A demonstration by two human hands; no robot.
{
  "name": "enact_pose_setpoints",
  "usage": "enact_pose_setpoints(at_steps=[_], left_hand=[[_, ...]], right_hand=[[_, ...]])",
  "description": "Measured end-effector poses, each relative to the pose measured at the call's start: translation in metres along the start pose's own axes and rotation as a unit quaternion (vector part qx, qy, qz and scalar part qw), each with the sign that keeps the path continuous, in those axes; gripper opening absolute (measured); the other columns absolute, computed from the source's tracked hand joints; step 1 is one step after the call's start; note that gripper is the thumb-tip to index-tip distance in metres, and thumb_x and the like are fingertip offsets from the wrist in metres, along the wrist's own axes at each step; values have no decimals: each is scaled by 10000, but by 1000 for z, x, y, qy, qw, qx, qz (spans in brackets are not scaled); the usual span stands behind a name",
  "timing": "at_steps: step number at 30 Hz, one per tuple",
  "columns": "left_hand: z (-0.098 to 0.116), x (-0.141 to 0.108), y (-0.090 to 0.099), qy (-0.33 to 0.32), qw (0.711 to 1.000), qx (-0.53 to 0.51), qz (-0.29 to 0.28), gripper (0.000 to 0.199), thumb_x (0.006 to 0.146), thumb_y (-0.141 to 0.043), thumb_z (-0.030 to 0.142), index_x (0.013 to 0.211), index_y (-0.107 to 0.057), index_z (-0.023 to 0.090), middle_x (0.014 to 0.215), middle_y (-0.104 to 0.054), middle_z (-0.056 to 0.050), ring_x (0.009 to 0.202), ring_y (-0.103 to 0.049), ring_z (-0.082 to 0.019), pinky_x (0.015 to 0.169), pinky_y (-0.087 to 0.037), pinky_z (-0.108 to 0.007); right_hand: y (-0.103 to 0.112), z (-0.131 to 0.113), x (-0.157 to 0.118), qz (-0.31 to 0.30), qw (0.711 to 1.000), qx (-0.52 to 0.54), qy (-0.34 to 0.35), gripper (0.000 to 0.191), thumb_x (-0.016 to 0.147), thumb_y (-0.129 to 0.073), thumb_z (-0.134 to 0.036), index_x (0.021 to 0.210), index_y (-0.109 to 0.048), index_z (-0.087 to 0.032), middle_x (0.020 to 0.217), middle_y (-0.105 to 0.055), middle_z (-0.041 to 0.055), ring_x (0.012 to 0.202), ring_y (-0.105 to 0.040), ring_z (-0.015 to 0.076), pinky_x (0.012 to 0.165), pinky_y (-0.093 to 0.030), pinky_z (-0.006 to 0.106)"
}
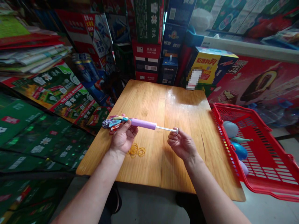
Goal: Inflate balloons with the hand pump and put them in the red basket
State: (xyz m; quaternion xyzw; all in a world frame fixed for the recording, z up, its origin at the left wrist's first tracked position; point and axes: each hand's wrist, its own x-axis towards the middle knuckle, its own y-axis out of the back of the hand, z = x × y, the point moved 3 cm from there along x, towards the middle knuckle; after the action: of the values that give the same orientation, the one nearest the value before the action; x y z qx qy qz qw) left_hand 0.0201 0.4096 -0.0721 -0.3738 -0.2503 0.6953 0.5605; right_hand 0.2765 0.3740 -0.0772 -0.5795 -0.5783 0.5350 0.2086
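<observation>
The purple pump (143,123) is held crosswise above the wooden surface (147,99), its white rod (164,128) extended. The left grip (122,137) is closed on the pump's end beside a multicoloured bundle (114,122); the right grip (183,144) clasps the white handle (177,131). Yellow rubber bands (134,150) lie on the surface; right of it sits a red basket (263,188) containing balloons (239,151).

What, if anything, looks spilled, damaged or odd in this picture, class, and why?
Nothing looks spilled. One oddity: a thin dark streak on the wooden table, just right of the right hand, interrupts the pale surface; I cannot tell whether it is a crack or grain.
</observation>
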Motion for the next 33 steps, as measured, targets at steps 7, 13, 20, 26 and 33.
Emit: enact_pose_setpoints(at_steps=[7,13,20,26,33], left_hand=[[-18,-18,-5,105,991,23,-80,248,854,-856,188,1081,-765,232,1203,-788,-62,994,-760,-203,805,-662,-339],[-31,-21,-4,120,991,14,-53,256,878,-820,219,1128,-765,232,1236,-784,-83,1041,-757,-196,847,-637,-302],[-15,-10,-7,62,997,27,-47,240,842,-879,281,1044,-762,223,1130,-805,-64,1122,-747,-234,825,-644,-281],[-5,-14,-7,53,995,30,-76,273,855,-873,292,1101,-760,260,1224,-783,-56,1151,-737,-243,867,-651,-344],[-33,-30,-11,105,989,38,-97,324,870,-859,308,1170,-747,260,1230,-783,-87,1078,-761,-240,899,-640,-378]], right_hand=[[-6,23,-10,-59,994,44,-84,300,837,-884,-191,996,-630,-172,731,-609,-59,528,-482,35,493,-430,132],[-3,36,-5,-38,999,-11,-36,353,788,-932,-242,1000,-657,-178,711,-625,-61,508,-428,30,482,-382,135],[-5,18,-3,-32,998,-51,4,237,838,-868,-254,972,-681,-198,687,-567,-63,501,-357,53,475,-350,180],[-9,10,-9,-44,998,-39,22,198,867,-837,-225,981,-676,-208,684,-541,-75,491,-337,49,462,-343,165],[-5,35,-6,-30,998,-43,-22,184,881,-820,-230,993,-676,-207,712,-604,-65,480,-343,44,462,-349,164]])
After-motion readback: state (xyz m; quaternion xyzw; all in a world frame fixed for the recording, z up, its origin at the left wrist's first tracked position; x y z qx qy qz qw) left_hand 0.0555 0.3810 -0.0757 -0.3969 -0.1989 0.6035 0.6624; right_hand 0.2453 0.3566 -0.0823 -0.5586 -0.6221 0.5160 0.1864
